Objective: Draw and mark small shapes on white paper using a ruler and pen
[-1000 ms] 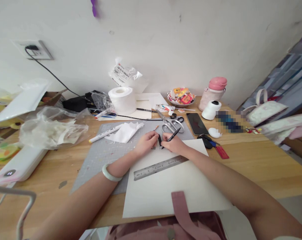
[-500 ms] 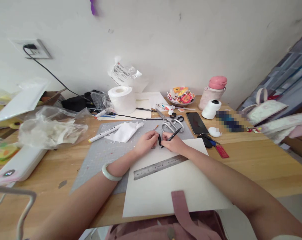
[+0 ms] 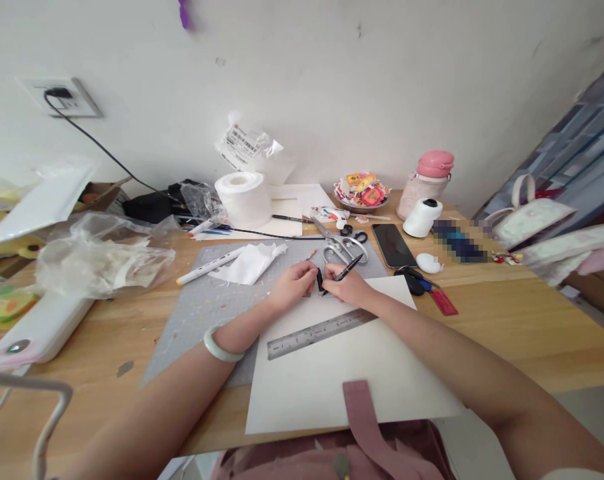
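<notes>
My right hand (image 3: 348,285) grips a black pen (image 3: 349,267), its tip pointing down at the top of the white sheet (image 3: 332,380). Close beside it, my left hand (image 3: 295,285) has its fingers pinched at a small black piece (image 3: 319,280) between the two hands; exactly how it is held is too small to tell. A metal ruler (image 3: 317,332) lies slantwise on the sheet, below both hands. The sheet partly covers a grey cutting mat (image 3: 192,333). Silver scissors (image 3: 339,247) rest just beyond my hands.
Crumpled white tissue (image 3: 252,263) and a white marker (image 3: 209,265) lie on the mat. Behind stand a paper roll (image 3: 243,200), a bowl of stickers (image 3: 362,193) and a pink bottle (image 3: 427,183). To the right are a phone (image 3: 393,245) and a thread spool (image 3: 422,219).
</notes>
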Motion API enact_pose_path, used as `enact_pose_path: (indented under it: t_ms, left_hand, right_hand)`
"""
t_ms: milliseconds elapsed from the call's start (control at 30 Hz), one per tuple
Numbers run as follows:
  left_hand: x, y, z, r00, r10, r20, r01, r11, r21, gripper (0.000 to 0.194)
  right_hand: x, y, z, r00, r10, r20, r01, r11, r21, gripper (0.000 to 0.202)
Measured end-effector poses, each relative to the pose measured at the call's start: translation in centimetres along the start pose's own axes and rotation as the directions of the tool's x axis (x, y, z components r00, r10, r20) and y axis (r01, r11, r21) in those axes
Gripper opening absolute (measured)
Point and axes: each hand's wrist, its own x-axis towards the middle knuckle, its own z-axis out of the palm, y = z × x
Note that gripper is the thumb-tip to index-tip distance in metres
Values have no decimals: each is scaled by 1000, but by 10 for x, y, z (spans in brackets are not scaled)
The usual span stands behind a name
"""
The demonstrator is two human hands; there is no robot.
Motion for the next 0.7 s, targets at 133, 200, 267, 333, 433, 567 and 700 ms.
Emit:
enact_pose_path:
  t_ms: [133, 200, 267, 333, 433, 567, 700]
  left_hand:
    - [0, 0, 0, 1000, -5, -4, 5, 1000, -4, 22]
    - [0, 1, 0, 1000, -3, -2, 3, 1000, -2, 22]
    - [0, 0, 0, 1000, 1, 0, -1, 1000, 3, 22]
    - [0, 0, 0, 1000, 5, 0, -5, 1000, 6, 22]
    - [0, -1, 0, 1000, 3, -5, -3, 1000, 1, 22]
    - [1, -2, 0, 1000, -10, -6, 10, 1000, -2, 23]
    - [0, -1, 0, 1000, -11, -7, 11, 1000, -1, 23]
  right_hand:
    - [0, -1, 0, 1000, 6, 3, -6, 1000, -3, 15]
    - [0, -1, -1, 1000, 10, 9, -10, 1000, -9, 16]
    - [0, -1, -1, 1000, 7, 7, -6, 1000, -13, 16]
    - [-1, -1, -1, 1000, -4, -5, 4, 1000, -12, 16]
    - [-2, -1, -1, 1000, -7, -27, 7, 1000, -6, 16]
    - [-1, 0, -1, 999, -6, -35, 5, 1000, -7, 16]
    - [-1, 0, 0, 999, 0, -46, -1, 1000, -11, 16]
